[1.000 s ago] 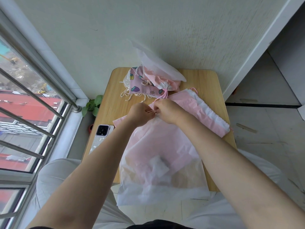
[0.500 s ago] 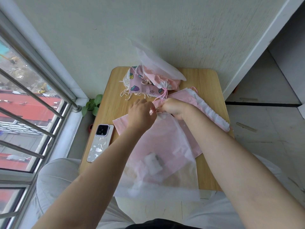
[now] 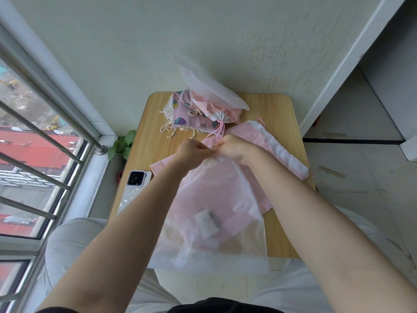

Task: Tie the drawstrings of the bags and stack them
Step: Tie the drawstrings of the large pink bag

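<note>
Surface (image 3: 279, 114): small light-wood top with rounded corners, set against a pale wall. Translucent white drawstring bag (image 3: 216, 222): lies along the near half, its bottom hanging over the near edge, its gathered mouth at the middle between both hands. Left hand (image 3: 191, 151): fingers curled, pinching at the bag's mouth. Right hand (image 3: 233, 146): fingers curled, pinching the same mouth, touching the left; whether either holds the cord itself cannot be told. Flat pink bag with ruffled white edge (image 3: 279, 150): under and to the right of the translucent one. Heap of tied bags (image 3: 203, 111): far side, strawberry-print pink pouch and frosted white bag among them. White phone in pale case (image 3: 133, 188): near the left edge. Green potted plant (image 3: 123, 144): beside the surface by the window.
</note>
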